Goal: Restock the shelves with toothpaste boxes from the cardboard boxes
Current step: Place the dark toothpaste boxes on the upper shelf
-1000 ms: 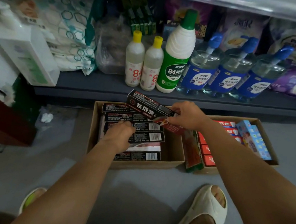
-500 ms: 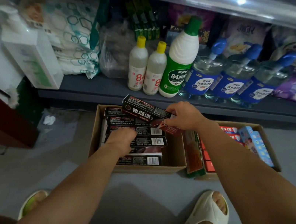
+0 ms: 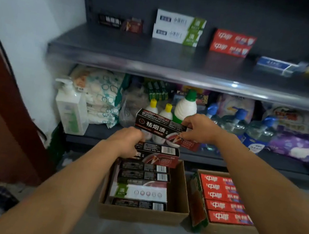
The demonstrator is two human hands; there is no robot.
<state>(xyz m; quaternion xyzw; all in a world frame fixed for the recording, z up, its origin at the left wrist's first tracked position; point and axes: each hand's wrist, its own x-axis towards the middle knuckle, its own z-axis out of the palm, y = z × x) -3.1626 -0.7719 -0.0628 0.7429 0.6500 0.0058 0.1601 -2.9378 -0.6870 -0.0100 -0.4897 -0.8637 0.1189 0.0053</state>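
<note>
The right hand (image 3: 198, 129) holds a black toothpaste box (image 3: 158, 125) lifted clear above the left cardboard box (image 3: 140, 214), level with the lower shelf (image 3: 283, 164). Its fingers (image 3: 188, 136) pinch the right end of that box, thumb on top and fingertips underneath, so the box sticks out leftward from the hand and lies nearly level, printed face toward the camera.

Just below, the left hand (image 3: 127, 143) grips a second black toothpaste box (image 3: 160, 155) at its left end, fingers curled round it. This box hangs just above the row still packed in the left cardboard box, with its barcode end pointing right. The two held boxes lie one above the other, near but apart.

Inside the left cardboard box lie more black boxes (image 3: 145, 171) and one white-and-green box (image 3: 139, 192), stacked flat. The right cardboard box (image 3: 230, 231) beside it holds red toothpaste boxes (image 3: 223, 198) in a row.

On the upper shelf (image 3: 157, 64) stand a single black box (image 3: 120, 23) at the left, two white-and-green boxes (image 3: 177, 28) stacked, two red boxes (image 3: 232, 43) stacked, and a blue box (image 3: 275, 65) lying farther right. The lower shelf carries bottles, pump dispensers and soft packs behind the hands.
</note>
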